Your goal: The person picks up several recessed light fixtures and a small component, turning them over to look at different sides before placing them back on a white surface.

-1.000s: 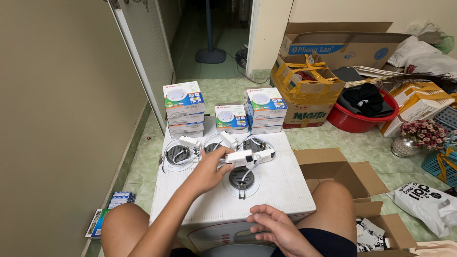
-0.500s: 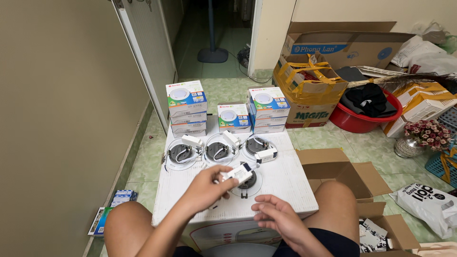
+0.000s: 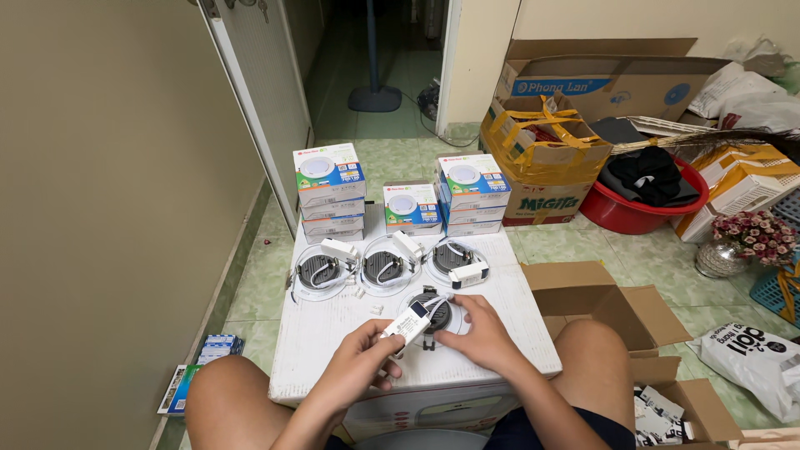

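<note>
Sitting low between the person's knees, a white bench (image 3: 333, 350) carried the work, and on the floor to its right an open cardboard box (image 3: 612, 304) lay with its flaps spread. Farther right stood a red basin (image 3: 637, 212) of dark cloth beside a taped carton (image 3: 542, 158). Along the far edge of the bench, three stacks of light boxes (image 3: 331, 190) stood in a row, the middle one lowest. Just nearer than those, three round downlights (image 3: 321, 271) lay face down side by side, each with a small white driver resting on or against it. A fourth downlight (image 3: 435, 312) lay nearer the person, in the middle of the bench. The right hand (image 3: 483, 333) rested on it, fingers curled over its right rim in a loose grip. The left hand (image 3: 360, 360) was closed, pinching a white driver block (image 3: 408, 323) between thumb and fingers just left of that downlight, with short wires running from block to lamp. Two tiny white connectors (image 3: 375, 309) lay loose on the bench nearby.
</note>
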